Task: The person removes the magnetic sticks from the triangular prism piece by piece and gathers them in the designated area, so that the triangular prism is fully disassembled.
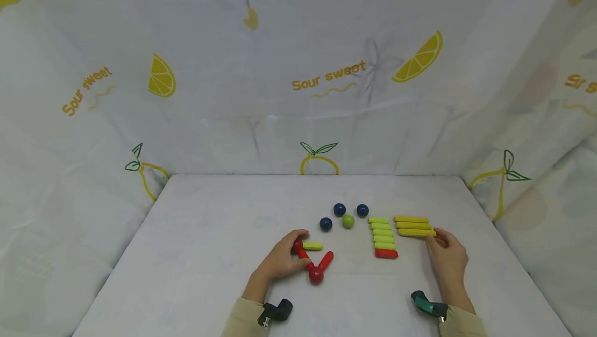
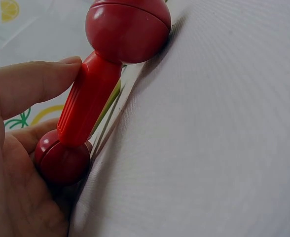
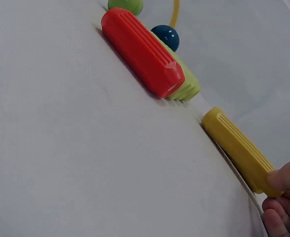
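Note:
My left hand holds a V-shaped piece of red rods and red balls on the white table. In the left wrist view the thumb lies on a red rod, with fingers behind the smaller-looking red ball. A red ball forms the V's near corner, and a second red rod leans away to the right. A short light-green rod extends from the far ball. My right hand pinches the right end of the nearest yellow rod; other yellow rods lie behind it.
Between the hands, several short light-green rods lie in a column with a red rod at its near end. Three dark blue balls and a green ball sit farther back. A lemon-print cloth hangs behind the table.

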`<state>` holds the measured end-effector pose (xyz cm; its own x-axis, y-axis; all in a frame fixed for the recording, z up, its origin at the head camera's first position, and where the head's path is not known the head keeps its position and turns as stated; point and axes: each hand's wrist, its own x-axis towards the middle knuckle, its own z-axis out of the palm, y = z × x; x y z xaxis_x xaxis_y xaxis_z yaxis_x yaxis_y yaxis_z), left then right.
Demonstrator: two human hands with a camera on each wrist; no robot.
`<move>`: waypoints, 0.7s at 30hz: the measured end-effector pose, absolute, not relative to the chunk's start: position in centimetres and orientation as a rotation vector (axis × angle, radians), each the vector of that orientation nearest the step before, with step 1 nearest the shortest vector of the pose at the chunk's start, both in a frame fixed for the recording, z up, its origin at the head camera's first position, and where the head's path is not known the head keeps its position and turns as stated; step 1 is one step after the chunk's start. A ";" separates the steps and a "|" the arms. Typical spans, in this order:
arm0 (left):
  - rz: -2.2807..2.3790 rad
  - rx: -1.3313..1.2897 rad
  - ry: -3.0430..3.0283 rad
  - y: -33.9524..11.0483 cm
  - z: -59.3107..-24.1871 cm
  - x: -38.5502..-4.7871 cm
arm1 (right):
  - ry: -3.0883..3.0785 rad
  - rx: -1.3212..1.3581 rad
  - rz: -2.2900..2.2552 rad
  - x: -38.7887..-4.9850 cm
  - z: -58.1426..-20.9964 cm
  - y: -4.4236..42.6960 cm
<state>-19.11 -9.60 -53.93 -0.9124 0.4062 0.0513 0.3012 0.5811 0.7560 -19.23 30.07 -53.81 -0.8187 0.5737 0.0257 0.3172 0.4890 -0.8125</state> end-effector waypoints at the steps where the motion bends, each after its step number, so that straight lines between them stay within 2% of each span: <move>1: 1.245 0.602 2.679 -9.6 -53.9 -19.1 | -2.449 -0.743 1.222 -19.2 -53.9 30.0; 9: 1.246 0.598 2.682 -9.5 -54.1 -19.2 | -2.461 -0.657 1.085 -19.2 -53.8 29.9; 21: 1.302 0.591 2.653 -9.7 -54.4 -19.4 | -2.415 -0.613 1.183 -18.9 -53.2 29.4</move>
